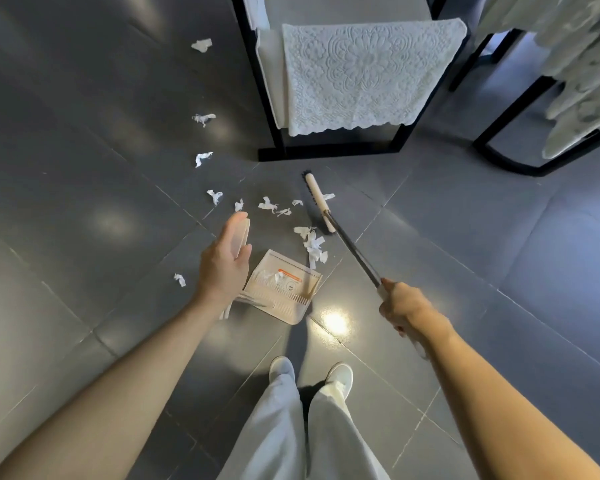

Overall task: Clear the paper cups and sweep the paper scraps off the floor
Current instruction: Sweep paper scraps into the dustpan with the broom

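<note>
White paper scraps lie scattered on the dark tiled floor, several more trailing away to the far left. My left hand holds the top of the upright handle of a beige dustpan, whose tray stands on the floor with a few scraps inside. My right hand grips the dark handle of a broom; its cream head rests on the floor just right of the scraps. No paper cups are in view.
A black-framed chair draped with a white lace cloth stands right behind the broom head. Another black frame with pale cloth is at the far right. My white shoes stand below the dustpan.
</note>
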`<state>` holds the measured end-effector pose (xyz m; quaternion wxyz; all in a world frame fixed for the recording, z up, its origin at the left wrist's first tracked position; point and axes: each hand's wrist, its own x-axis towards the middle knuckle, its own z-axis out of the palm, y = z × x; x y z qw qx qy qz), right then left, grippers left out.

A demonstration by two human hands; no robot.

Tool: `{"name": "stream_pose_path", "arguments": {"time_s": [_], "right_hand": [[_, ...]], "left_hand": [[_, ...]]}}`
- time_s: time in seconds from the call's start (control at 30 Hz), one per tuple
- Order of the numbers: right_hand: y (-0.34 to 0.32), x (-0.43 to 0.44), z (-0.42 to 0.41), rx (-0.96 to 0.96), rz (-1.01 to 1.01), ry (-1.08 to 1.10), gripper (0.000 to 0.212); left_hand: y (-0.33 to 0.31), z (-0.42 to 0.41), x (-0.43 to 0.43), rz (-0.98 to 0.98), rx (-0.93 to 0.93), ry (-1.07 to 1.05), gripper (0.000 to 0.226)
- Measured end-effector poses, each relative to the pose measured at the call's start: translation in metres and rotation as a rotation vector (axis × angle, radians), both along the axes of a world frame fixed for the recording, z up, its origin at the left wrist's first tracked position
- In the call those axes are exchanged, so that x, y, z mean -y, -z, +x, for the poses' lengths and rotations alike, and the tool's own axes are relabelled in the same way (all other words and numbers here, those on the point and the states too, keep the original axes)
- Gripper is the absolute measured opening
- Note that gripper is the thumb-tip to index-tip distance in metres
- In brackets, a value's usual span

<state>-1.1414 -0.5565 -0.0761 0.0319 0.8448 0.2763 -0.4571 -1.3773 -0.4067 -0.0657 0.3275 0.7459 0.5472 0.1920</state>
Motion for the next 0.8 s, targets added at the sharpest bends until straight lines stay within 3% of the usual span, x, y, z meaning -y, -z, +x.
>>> {"name": "stream_pose_path", "arguments": {"time_s": [0.2,0.37,0.8], "right_hand": [[-0.010,0.021,-0.022,-0.153,-0.141,-0.102,0.058],[-0.039,0.051,0.007,-0.354,-0.149,0.119,0.072],[-0.060,0.058,0.021,-0.264,0.108,0.548,0.061]], "left_hand": [[0.000,0.026,-0.030,0.033,0.004,0.024,0.052],[0.003,0.024,-0.029,0.013,0.007,0.009,0.049],[-0.007,0.014,-0.025,0.045,0.003,0.140,0.047]]}}
